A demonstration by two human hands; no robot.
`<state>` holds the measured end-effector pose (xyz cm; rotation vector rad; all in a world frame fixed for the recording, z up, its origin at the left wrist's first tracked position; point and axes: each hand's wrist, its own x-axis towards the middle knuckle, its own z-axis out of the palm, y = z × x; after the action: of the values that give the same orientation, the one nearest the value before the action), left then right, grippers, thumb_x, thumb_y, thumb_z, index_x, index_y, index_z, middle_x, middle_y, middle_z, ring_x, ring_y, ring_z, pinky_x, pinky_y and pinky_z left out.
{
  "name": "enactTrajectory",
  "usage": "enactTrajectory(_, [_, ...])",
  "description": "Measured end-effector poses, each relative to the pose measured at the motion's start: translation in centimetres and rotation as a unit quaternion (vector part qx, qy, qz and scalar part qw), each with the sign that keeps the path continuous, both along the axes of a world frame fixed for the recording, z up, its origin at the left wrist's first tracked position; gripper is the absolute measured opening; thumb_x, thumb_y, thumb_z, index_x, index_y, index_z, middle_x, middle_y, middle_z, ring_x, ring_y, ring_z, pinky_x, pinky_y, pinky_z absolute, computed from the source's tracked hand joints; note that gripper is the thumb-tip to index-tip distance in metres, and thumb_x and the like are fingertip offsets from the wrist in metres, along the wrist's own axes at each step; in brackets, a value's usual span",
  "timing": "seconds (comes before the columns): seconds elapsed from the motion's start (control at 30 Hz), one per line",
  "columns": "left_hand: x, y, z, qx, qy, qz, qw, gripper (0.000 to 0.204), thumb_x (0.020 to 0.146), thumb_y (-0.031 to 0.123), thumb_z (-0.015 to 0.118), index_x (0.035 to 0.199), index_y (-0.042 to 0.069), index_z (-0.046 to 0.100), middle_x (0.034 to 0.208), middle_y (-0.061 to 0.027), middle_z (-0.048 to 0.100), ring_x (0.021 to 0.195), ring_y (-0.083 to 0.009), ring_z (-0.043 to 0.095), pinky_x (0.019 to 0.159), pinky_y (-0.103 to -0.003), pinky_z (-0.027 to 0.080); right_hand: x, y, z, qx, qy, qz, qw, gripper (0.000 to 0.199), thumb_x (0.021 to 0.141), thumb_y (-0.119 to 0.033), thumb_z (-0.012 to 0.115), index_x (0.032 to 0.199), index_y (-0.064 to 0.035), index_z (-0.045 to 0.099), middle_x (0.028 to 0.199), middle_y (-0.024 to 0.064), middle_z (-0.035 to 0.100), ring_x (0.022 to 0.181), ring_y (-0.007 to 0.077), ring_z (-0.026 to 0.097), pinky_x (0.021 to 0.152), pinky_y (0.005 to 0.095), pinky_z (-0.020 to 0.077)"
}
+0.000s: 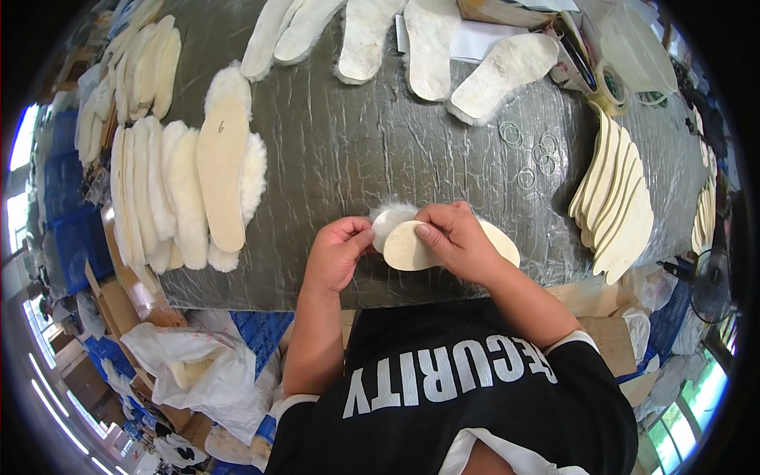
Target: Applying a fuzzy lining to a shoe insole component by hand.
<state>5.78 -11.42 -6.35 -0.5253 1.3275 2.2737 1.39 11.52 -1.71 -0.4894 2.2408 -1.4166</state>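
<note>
Cream insole [404,247], in the head view, is pinched under the right hand's [455,237] thumb, its rounded end jutting out left of that thumb, its other end showing right of the hand. Just behind it, a fleece-edged white piece [388,225] meets the left hand [345,247], whose thumb and fingertips pinch its left edge, above the bench [332,158].
</note>
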Motion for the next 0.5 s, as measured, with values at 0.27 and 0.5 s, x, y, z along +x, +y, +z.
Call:
enactTrajectory(0.27, [-0.8,2.0,3.1,0.032,0.031,-0.042,0.998,0.009,0.091,0.004,0.059,0.094,-0.003,0.063,0.087,-0.0044,0.063,0.078,-0.0127,0.062,0.072,-0.027,0.053,0.2,0.3,-0.4,-0.045,-0.027,-0.074,0.996,0.009,0.09,-0.015,0.059,0.096,-0.0094,0.061,0.077,0.0034,0.063,0.073,0.0194,0.056,0.085,0.0336,0.034])
enactTrajectory(0.5, [-1.0,2.4,3.9,0.05,0.047,-0.04,0.997,0.008,0.087,0.002,0.06,0.087,-0.003,0.065,0.084,-0.0042,0.063,0.075,-0.0123,0.061,0.071,-0.027,0.053,0.2,0.9,-0.6,-0.073,-0.04,-0.077,0.994,0.007,0.09,-0.014,0.06,0.094,-0.0086,0.061,0.076,0.0036,0.062,0.071,0.0179,0.054,0.082,0.0325,0.0368])
